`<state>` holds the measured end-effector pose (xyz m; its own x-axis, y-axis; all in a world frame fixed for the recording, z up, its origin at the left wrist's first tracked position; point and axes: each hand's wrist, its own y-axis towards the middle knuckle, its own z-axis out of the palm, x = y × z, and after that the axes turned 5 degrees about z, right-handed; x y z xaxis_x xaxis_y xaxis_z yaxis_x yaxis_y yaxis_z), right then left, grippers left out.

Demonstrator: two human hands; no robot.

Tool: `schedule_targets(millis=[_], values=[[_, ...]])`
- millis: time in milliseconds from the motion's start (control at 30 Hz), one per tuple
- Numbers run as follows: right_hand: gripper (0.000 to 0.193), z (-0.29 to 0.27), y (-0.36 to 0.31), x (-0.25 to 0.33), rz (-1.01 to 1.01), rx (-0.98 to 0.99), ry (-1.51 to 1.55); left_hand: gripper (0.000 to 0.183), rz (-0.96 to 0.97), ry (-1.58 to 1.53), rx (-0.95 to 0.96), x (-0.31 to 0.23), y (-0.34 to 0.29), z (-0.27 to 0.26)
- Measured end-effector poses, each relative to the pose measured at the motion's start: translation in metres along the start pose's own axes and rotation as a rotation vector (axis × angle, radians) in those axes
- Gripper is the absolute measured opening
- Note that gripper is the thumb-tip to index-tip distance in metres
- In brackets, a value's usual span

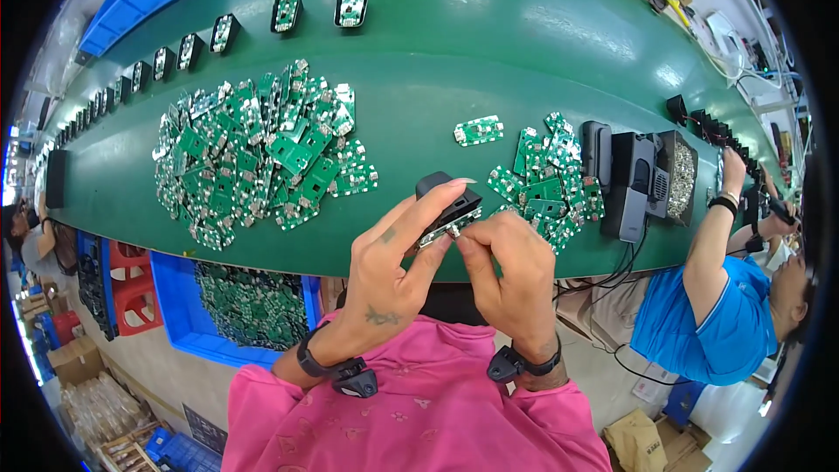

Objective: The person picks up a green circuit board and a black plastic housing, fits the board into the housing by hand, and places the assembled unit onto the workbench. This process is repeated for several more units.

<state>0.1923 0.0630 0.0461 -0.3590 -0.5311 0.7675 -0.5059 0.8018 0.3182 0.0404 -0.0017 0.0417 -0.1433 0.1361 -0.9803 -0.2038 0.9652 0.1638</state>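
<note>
My left hand [389, 267] grips a small black housing [447, 199] with a green circuit board [441, 229] set in it, held over the near edge of the green conveyor belt [489, 44]. My right hand [511, 267] pinches the board's end with thumb and forefinger, right beside the left thumb. A large heap of green circuit boards [253, 153] lies on the belt to the left. A smaller pile of boards [551, 177] lies just right of my hands, and one lone board [478, 131] sits between the two.
Black housings with boards [351, 6] run in a row along the belt's far side. Black devices and a box of small metal parts [680, 177] stand at right, by a person in blue [721, 297]. A blue bin of boards [249, 306] sits below the belt.
</note>
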Motion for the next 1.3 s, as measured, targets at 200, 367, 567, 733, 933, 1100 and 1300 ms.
schedule_targets(millis=[200, 367, 567, 733, 933, 1100, 1300], values=[[0.01, -0.008, 0.007, 0.007, -0.018, 0.123, -0.063, 0.048, 0.134, 0.166, 0.061, -0.007, 0.006, -0.01], [0.009, 0.001, 0.01, 0.009, -0.016, 0.114, -0.104, 0.049, 0.208, 0.298, 0.068, -0.002, 0.006, -0.012], [0.009, 0.024, 0.003, -0.002, 0.016, 0.076, -0.124, 0.051, 0.063, 0.421, -0.007, 0.015, -0.003, -0.008], [0.012, 0.027, 0.004, 0.007, 0.397, -0.1, 0.008, 0.058, -0.142, -0.115, -0.057, 0.031, -0.005, -0.006], [0.015, 0.035, -0.001, -0.009, 0.61, 0.056, 0.26, 0.057, -0.18, -0.241, 0.062, 0.035, -0.003, -0.026], [0.011, 0.056, -0.027, -0.011, 0.429, -0.153, 0.216, 0.06, -0.223, -0.078, -0.028, 0.029, -0.005, -0.027], [0.012, 0.052, -0.028, -0.009, 0.626, -0.074, 0.498, 0.063, 0.05, 0.04, -0.013, 0.039, -0.008, -0.019]])
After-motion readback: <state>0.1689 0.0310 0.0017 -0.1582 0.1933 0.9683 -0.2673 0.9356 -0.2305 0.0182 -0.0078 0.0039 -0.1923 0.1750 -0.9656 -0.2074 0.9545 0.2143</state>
